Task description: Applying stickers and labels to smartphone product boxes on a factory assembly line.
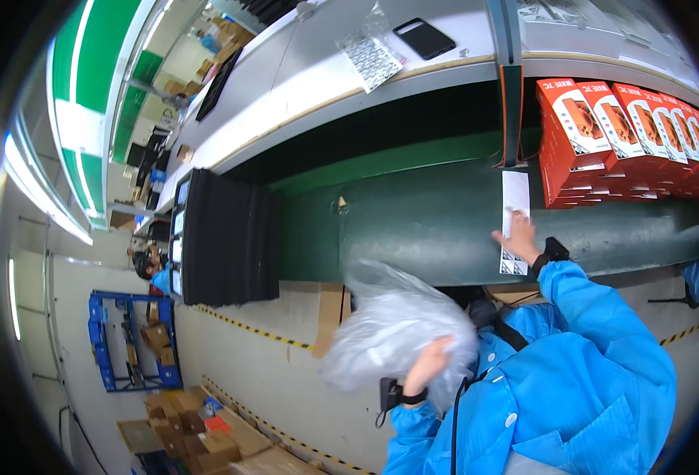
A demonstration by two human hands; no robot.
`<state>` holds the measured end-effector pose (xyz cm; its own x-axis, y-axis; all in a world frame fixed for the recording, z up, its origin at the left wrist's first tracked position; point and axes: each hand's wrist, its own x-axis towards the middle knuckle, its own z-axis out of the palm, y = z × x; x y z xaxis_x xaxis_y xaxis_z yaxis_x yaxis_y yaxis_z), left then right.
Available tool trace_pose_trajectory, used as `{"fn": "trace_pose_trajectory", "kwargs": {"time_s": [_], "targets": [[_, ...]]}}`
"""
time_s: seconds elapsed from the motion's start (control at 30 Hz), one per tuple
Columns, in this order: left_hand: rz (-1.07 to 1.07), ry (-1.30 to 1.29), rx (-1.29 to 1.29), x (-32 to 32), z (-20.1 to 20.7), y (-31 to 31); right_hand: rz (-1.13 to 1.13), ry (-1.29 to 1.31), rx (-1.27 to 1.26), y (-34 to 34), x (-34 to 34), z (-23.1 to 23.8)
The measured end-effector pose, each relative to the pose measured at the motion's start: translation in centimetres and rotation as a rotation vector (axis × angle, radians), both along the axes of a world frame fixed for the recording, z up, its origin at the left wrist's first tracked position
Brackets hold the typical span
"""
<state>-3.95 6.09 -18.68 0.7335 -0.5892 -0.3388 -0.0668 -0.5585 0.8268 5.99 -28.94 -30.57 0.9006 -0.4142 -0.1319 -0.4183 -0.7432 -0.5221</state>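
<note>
My right hand rests over a long white sheet on the dark green work surface, thumb out to one side and fingers apart. Black-and-white printed marks show at the sheet's near end. Lower down, my left hand is against a large bundle of clear plastic, which looks like bags, in front of my body. Motion blurs the left fingers, so their grip on the plastic is unclear. The bundle reaches up to the near edge of the green surface.
Stacked red boxes stand at the right, black trays at the left. Above, a white shelf holds a black phone case and a patterned sheet in plastic. A metal post rises behind the white sheet.
</note>
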Motion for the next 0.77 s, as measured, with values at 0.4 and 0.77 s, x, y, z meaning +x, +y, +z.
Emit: {"fn": "trace_pose_trajectory", "kwargs": {"time_s": [0.4, 0.77], "targets": [[-0.024, 0.129, -0.398, -6.3, 9.9, -6.4, 1.343, 0.108, 1.092, 19.3, -12.6, 5.6], [1.403, 0.015, -0.579, -11.5, -6.0, 16.2, 0.078, 0.492, 2.443, 20.1, -10.6, 8.0]]}}
